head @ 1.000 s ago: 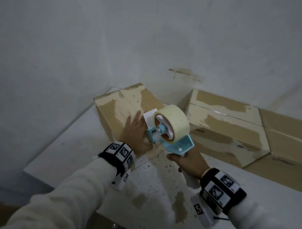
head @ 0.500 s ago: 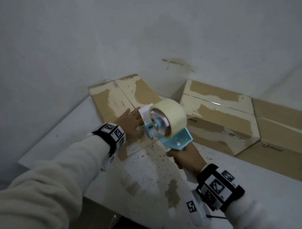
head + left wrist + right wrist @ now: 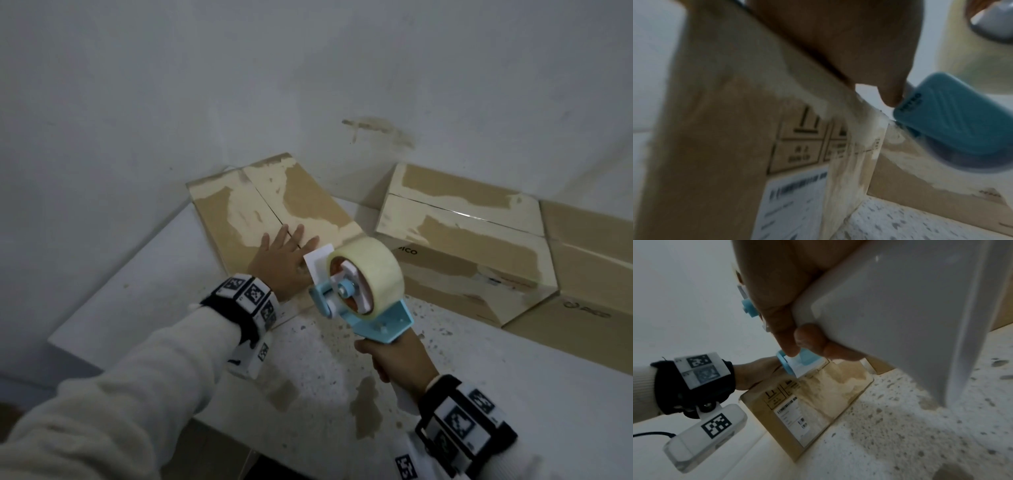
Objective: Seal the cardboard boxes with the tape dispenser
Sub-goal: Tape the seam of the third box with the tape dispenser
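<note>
In the head view a cream sleeve (image 3: 113,394) runs up from the lower left of the frame to the left hand (image 3: 281,260), which lies flat, fingers spread and straight, on the top of the leftmost cardboard box (image 3: 267,205), near its front edge and over the seam between its two flaps. This box sits at centre left on the speckled white surface (image 3: 325,359), its flaps patched with pale torn areas. The left wrist view shows the box's front face (image 3: 725,129) with printed handling symbols and a white label lower down, though the picture is blurred.

Just to the right of the left hand, close to touching it, is the tape dispenser (image 3: 363,287): a pale blue frame carrying a roll of clear-beige tape, with a white plate at its front end above the box's near right corner. Whether that plate touches the cardboard cannot be told. The dispenser is held above the surface, tilted up and left toward the box.

Below it, at lower centre right, the right hand (image 3: 397,356) is the grip on the dispenser, fingers wrapped tight round the handle; the right wrist view shows those fingers (image 3: 789,340) curled against the white handle.

Further right, a second cardboard box (image 3: 462,240) and a third box (image 3: 589,274) stand side by side against the white wall (image 3: 308,68).
</note>
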